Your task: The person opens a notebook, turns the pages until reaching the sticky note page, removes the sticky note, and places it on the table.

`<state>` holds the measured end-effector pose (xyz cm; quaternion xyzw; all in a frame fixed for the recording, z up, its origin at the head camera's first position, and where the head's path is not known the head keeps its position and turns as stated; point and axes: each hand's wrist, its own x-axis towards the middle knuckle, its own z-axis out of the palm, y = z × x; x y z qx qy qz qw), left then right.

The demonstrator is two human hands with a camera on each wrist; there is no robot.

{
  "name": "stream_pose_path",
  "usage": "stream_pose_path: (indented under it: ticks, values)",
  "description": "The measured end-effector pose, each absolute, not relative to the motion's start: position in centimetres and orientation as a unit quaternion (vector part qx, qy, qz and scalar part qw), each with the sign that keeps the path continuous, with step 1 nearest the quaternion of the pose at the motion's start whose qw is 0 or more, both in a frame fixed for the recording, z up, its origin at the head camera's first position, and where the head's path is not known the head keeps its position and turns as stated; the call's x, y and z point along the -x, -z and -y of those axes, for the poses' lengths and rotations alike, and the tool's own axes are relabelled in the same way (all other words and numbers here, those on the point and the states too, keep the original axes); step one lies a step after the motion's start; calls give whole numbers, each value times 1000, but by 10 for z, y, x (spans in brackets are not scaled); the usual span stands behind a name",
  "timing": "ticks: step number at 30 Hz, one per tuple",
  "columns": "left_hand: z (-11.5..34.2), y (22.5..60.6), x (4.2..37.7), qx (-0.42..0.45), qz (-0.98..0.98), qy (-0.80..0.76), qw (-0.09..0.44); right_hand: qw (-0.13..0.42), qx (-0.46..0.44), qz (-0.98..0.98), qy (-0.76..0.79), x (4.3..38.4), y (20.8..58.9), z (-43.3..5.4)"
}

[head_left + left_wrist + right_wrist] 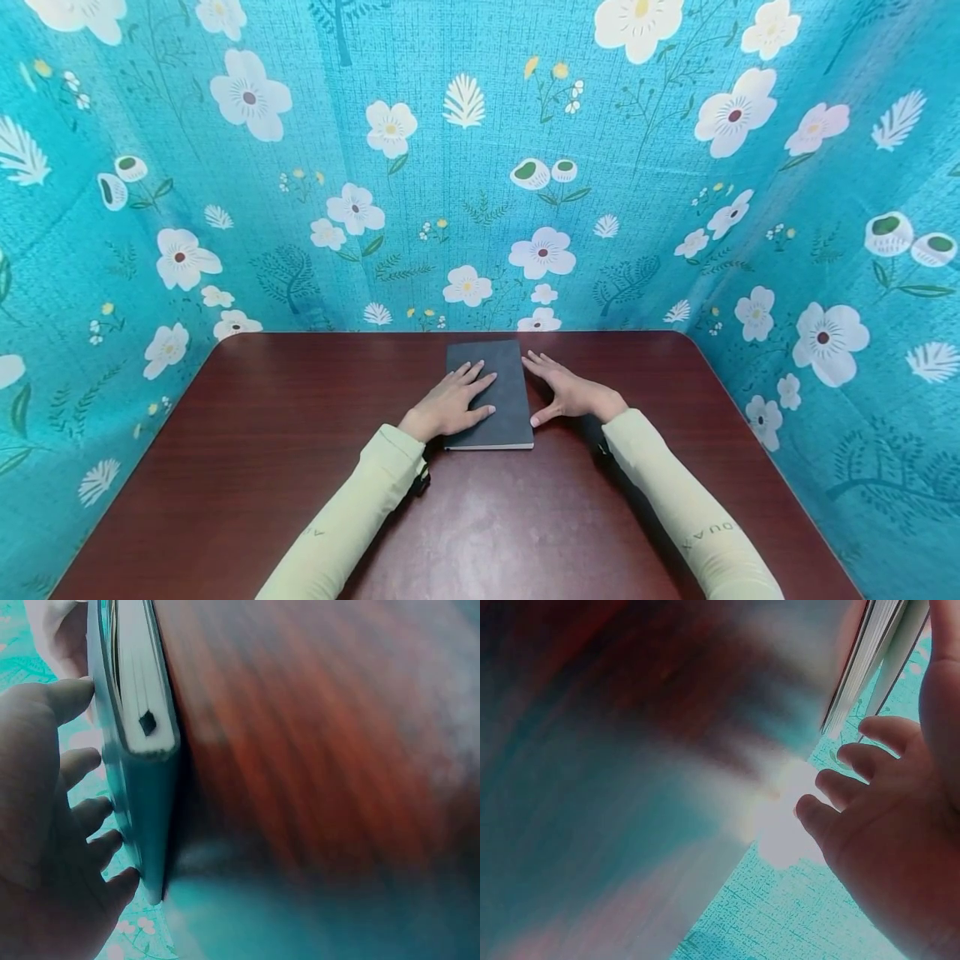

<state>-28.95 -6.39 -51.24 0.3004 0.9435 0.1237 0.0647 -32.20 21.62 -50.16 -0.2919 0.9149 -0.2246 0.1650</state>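
Gray-covered book (pixel 506 396) lies 12-to-6 lengthwise; my left hand (pixel 452 403), nearer, rests spread on it; my right hand (pixel 572 393) spreads beside its 3 o'clock edge; neither grips.

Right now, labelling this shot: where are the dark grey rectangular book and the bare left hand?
Dark grey rectangular book (pixel 508 396): head view, on its upper cover.
Bare left hand (pixel 450 404): head view, back of the hand.

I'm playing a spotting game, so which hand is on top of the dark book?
The left hand: it rests on the dark book. The right hand is beside the book's right edge instead.
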Motion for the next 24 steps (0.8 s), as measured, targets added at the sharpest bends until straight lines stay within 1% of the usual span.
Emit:
stream_pose_path:
  ticks: [24]
  values:
    - [63, 508, 286, -301, -938, -164, 58, 168, 296, -907, 247, 321, 489, -216]
